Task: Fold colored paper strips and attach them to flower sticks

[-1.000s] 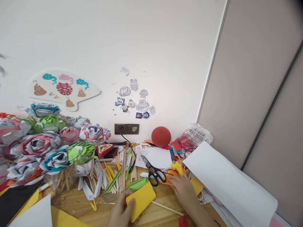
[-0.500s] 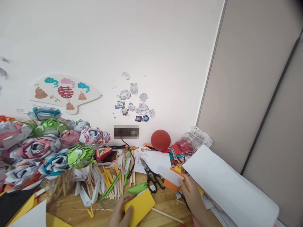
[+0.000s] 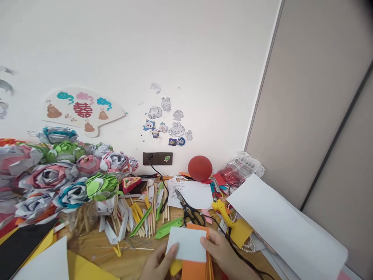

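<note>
Low in the middle, both hands hold small rectangular paper pieces. A white paper piece (image 3: 188, 244) lies uppermost, with orange paper (image 3: 196, 269) behind and below it. A bit of yellow paper (image 3: 176, 267) peeks out underneath. My left hand (image 3: 159, 263) pinches the left edge, its thumb on the white piece. My right hand (image 3: 219, 251) grips the right edge, thumb on top and fingers behind the papers. Just beyond the papers lie black-handled scissors (image 3: 189, 212). A yellow glue gun (image 3: 223, 212) lies past my right hand, near a dark cable.
Folded paper flowers (image 3: 48, 177) crowd the left side. Wooden sticks (image 3: 151, 212) and folded paper strips lie along the middle. A red balloon (image 3: 200, 168) rests by the wall, near a black socket (image 3: 157, 158). Large white sheets (image 3: 287, 223) cover the right side.
My hands have come together. The right one brought the white and orange pieces left and down, beside the yellow paper in the left. The glue gun is now uncovered.
</note>
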The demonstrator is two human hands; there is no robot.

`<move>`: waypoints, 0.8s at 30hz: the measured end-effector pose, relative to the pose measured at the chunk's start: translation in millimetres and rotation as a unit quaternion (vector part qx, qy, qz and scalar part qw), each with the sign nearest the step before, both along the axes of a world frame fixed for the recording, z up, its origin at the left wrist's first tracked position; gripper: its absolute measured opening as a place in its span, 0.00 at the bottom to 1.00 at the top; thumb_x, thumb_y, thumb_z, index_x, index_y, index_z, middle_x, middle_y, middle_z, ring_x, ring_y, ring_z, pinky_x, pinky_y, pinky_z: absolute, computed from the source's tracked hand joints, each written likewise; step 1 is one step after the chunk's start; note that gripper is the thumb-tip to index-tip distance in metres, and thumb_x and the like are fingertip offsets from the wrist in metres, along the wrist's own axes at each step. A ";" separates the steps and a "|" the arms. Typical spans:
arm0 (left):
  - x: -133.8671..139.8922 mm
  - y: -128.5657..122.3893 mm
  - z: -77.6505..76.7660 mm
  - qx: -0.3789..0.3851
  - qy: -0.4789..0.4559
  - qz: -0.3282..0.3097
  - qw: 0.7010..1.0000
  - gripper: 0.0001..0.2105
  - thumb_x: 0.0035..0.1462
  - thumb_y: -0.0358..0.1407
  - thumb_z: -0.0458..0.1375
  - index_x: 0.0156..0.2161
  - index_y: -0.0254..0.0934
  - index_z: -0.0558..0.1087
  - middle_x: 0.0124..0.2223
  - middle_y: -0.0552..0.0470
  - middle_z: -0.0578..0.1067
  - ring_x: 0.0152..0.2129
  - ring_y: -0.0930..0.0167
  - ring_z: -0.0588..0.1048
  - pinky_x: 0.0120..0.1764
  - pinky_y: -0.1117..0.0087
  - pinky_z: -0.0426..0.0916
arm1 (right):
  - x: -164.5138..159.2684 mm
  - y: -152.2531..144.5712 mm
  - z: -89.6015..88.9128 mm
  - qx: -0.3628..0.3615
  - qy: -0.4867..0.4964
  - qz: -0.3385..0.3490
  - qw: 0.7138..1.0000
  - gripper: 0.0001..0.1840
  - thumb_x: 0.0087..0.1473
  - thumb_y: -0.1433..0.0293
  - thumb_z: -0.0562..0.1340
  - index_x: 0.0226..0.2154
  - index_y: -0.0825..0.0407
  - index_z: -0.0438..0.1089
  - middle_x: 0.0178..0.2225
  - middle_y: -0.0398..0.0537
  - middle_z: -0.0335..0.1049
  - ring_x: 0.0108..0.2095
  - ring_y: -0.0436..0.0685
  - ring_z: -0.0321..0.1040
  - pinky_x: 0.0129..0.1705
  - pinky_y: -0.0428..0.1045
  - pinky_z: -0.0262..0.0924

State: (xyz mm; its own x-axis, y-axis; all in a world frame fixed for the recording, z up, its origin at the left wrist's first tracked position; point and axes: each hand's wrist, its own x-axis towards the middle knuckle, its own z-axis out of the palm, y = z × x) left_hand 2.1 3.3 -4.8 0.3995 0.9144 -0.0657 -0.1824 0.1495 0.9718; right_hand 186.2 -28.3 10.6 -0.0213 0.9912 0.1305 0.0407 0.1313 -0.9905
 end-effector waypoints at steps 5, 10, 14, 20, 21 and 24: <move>0.9 2.2 -2.6 -0.030 -0.017 0.043 0.998 0.19 0.38 0.50 0.62 0.31 0.36 0.72 0.24 0.52 0.73 0.23 0.67 0.70 0.22 0.71 0.64 | -11.5 -10.0 8.2 -0.021 0.049 0.050 0.997 0.20 0.47 0.57 0.60 0.40 0.51 0.69 0.37 0.47 0.72 0.40 0.58 0.67 0.45 0.53 0.58; -3.4 7.5 -1.5 -0.043 -0.073 0.039 0.996 0.16 0.40 0.47 0.62 0.26 0.35 0.70 0.18 0.57 0.69 0.14 0.74 0.65 0.19 0.74 0.60 | -10.0 -10.4 11.0 -0.039 0.149 0.074 0.985 0.22 0.45 0.59 0.62 0.41 0.55 0.68 0.34 0.49 0.72 0.38 0.60 0.68 0.41 0.55 0.60; -8.7 10.3 2.1 -0.037 -0.072 0.053 0.995 0.15 0.44 0.46 0.61 0.28 0.34 0.69 0.18 0.56 0.71 0.15 0.75 0.66 0.21 0.74 0.61 | -2.7 -6.2 8.9 -0.066 0.165 -0.003 0.984 0.19 0.44 0.62 0.63 0.38 0.56 0.68 0.35 0.51 0.72 0.36 0.60 0.69 0.38 0.54 0.62; -9.5 8.4 9.1 -0.066 -0.132 0.056 0.987 0.18 0.43 0.44 0.62 0.36 0.34 0.69 0.22 0.54 0.73 0.18 0.73 0.67 0.20 0.74 0.61 | 32.4 7.7 -5.2 -0.005 0.099 -0.230 0.968 0.23 0.43 0.57 0.61 0.39 0.55 0.66 0.39 0.53 0.71 0.40 0.61 0.67 0.39 0.53 0.62; -9.3 8.4 9.1 -0.073 -0.136 0.060 0.986 0.19 0.43 0.44 0.62 0.39 0.34 0.69 0.24 0.54 0.74 0.19 0.73 0.68 0.20 0.75 0.61 | 35.6 9.3 -8.0 0.000 0.084 -0.254 0.964 0.23 0.44 0.56 0.60 0.39 0.55 0.66 0.38 0.53 0.71 0.39 0.61 0.67 0.39 0.53 0.63; -9.8 11.3 2.3 -0.053 -0.114 0.065 0.990 0.22 0.42 0.44 0.62 0.42 0.36 0.68 0.32 0.50 0.76 0.24 0.69 0.71 0.22 0.73 0.64 | 28.4 11.6 -15.8 0.033 0.038 -0.244 0.968 0.23 0.45 0.55 0.58 0.40 0.53 0.65 0.33 0.51 0.72 0.36 0.60 0.68 0.36 0.53 0.63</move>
